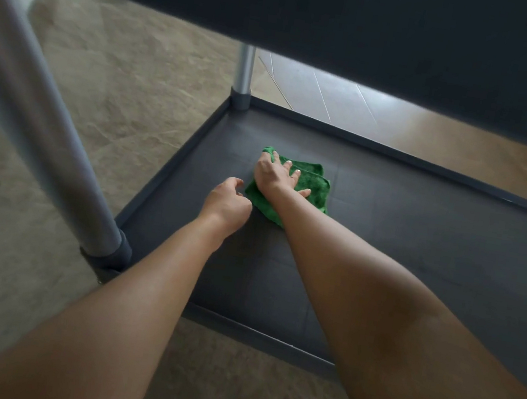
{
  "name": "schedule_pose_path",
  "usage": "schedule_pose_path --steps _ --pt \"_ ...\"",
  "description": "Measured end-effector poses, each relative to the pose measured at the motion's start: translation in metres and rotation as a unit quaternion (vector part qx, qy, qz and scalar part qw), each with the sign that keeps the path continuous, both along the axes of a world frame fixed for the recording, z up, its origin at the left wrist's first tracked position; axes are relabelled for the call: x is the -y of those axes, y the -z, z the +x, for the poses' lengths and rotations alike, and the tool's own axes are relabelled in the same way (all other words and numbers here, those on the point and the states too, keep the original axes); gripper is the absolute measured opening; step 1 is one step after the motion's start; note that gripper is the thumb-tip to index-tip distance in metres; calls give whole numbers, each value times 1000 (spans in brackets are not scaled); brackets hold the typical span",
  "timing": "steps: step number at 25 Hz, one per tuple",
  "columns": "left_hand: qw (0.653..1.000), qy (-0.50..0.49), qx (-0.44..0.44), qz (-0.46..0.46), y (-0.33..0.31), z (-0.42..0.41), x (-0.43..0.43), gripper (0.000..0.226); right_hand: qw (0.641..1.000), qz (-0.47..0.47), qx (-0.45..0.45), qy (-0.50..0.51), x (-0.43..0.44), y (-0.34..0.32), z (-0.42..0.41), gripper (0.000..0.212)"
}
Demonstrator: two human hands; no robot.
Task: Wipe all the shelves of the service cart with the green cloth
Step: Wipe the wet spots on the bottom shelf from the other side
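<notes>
The green cloth (pixel 312 189) is seen lying folded on the lower shelf (pixel 418 258) of the service cart, towards the shelf's far left corner and a little way in from the raised rim. It is pressed down by the right hand (pixel 274 175), which is laid flat on top of it with the fingers straight and spread apart; the thumb is stretched out over the cloth's near part. The left hand (pixel 225 202) is held just beside the cloth's left edge, above the dark shelf surface, with its fingers loosely curled and nothing gripped in them; whether the cloth's edge is touched by it cannot be told. The two hands are close together but apart, and both bare forearms are stretched forward from the bottom of the view. The top of the view is filled by the dark underside of an upper shelf (pixel 353 17). A thick grey post (pixel 34 114) is seen at the shelf's near left corner, blurred and slanting across the left side, and a thinner metal post (pixel 245 68) stands upright at the far left corner. The cart is surrounded by a beige stone-patterned floor (pixel 120 73).
</notes>
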State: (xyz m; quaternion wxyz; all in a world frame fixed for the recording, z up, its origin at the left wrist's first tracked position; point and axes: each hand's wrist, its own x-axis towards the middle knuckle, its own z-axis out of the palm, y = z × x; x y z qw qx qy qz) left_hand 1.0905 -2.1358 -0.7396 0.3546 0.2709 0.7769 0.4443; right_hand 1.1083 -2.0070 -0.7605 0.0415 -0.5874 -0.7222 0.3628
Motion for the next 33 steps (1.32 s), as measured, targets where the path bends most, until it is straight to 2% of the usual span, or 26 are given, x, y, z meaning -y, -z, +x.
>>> schedule_pose_path --steps 10,15,18,21,25,29,31,33 --pt "993 -109 4 52 4 -17 11 45 999 0 -32 -41 22 -5 -32 54" --pt "985 -152 41 75 3 -19 16 43 994 -10 -29 -107 32 -11 -42 51" --pt "978 -180 73 81 0 -17 17 35 982 30 -11 -186 38 -8 -42 50" --pt "969 -213 96 77 1 -18 19 31 981 15 17 -195 45 -11 -50 46" --pt "959 -253 113 63 0 -20 22 25 985 -10 -39 -169 51 -12 -48 45" --pt "958 -255 113 66 -3 -17 24 36 981 -21 -71 -177 56 -15 -34 36" --pt "962 -241 110 68 -7 -14 23 39 975 -71 -147 -153 59 -17 -23 28" --pt "965 -236 97 68 -12 -10 22 37 954 -152 -225 -130 63 -20 -10 23"
